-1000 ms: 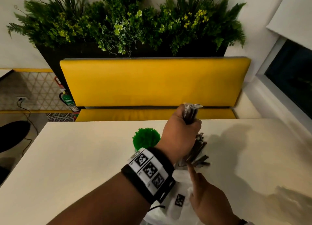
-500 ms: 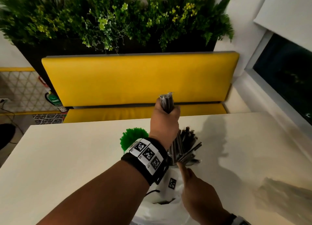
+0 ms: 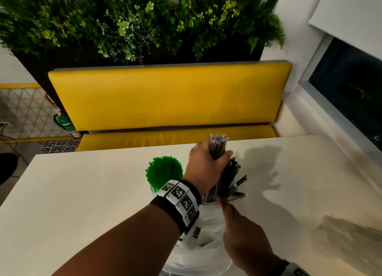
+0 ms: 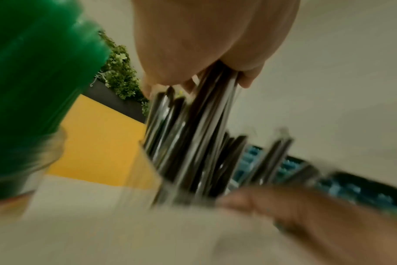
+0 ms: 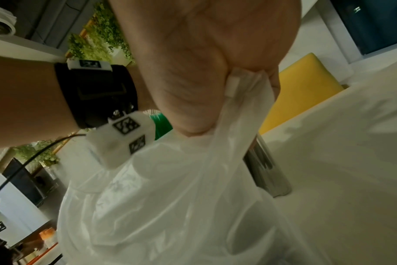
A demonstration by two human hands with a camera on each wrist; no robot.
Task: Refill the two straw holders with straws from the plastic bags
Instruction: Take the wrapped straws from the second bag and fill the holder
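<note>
Left hand: fingers wrapped round black straws above clear holder
Right hand: fingers pinching plastic bag
Green straws: upright, beside

Dim warm light, soft shadows rightward — left wrist view motion-blurred

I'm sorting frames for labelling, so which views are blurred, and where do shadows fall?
Left wrist view: heavy motion blur smears the green straws, the black straws and the holder rim. Right wrist view: fairly sharp on the white plastic bag. Head view: mostly sharp, dim and warm; hand shadows fall rightward across the table.
</note>
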